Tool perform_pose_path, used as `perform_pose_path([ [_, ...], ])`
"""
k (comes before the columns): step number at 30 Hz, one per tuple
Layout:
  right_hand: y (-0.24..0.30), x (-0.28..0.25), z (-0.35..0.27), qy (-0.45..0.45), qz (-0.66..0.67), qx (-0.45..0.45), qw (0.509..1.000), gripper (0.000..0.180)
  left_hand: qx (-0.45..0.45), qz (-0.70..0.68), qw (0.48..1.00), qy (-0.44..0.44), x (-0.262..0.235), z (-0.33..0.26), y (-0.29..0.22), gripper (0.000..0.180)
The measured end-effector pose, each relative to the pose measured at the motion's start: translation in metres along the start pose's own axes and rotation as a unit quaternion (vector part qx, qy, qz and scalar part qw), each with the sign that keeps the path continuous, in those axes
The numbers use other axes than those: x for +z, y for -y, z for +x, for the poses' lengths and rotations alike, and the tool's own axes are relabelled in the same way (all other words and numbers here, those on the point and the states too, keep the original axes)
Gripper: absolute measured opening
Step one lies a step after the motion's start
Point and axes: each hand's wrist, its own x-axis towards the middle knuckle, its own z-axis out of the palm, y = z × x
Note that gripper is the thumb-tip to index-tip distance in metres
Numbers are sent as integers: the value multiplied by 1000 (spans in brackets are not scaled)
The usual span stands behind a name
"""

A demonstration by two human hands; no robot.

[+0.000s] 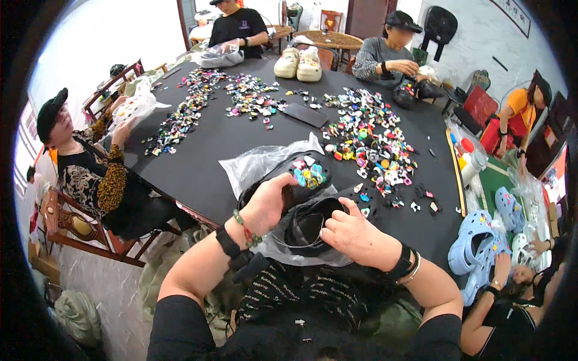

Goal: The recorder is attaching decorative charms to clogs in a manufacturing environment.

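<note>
- Left hand (269,201): closed round the side of a black clog (289,183), fingers curled over its upper; the shoe is lifted slightly off the table (205,144) at the near edge, toe pointing away.
- The clog's toe carries a cluster of coloured charms (308,174), already seated in the holes of the upper.
- Right hand (352,231): fingers bent and pinched together at the rim of a second black clog (313,222), which lies just beside the first, opening up. Whether a charm sits between the fingertips cannot be told; they are partly hidden.
- Both shoes rest on a clear plastic bag (265,159) spread under and behind them.
- Loose charms (373,138) lie scattered across the table beyond the right hand, within reach; a further spread (186,111) lies well apart to the far left.
- Judgement on method: brace the shoe firmly with the left hand so that the upper does not flex; bring the right fingertips square to the hole and press straight, not at a slant.
- Judgement on risk: the plastic bag is slippery, so the shoe could slide under pressure; keep it gripped rather than resting.
- Surroundings: other people sit round the table; cream clogs (299,63) stand at the far side, blue clogs (478,240) lie at the right.
</note>
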Motion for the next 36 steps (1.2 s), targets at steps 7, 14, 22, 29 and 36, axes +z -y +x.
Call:
perform_pose_path([
  [7,2,0,-10,-5,43,10,999,26,-2,11,999,-49,-4,10,16,15],
  [14,-33,-13,-3,-101,290,24,951,29,75,-43,996,-5,1,19,-1,32],
  [22,-80,12,34,-178,112,131,969,24,69,38,996,-43,13,21,22,23],
  [29,-97,28,50,-91,43,139,985,30,88,60,993,-57,23,18,20,23],
  [36,-102,26,57,-62,57,139,987,32,93,116,983,-106,20,17,22,23],
])
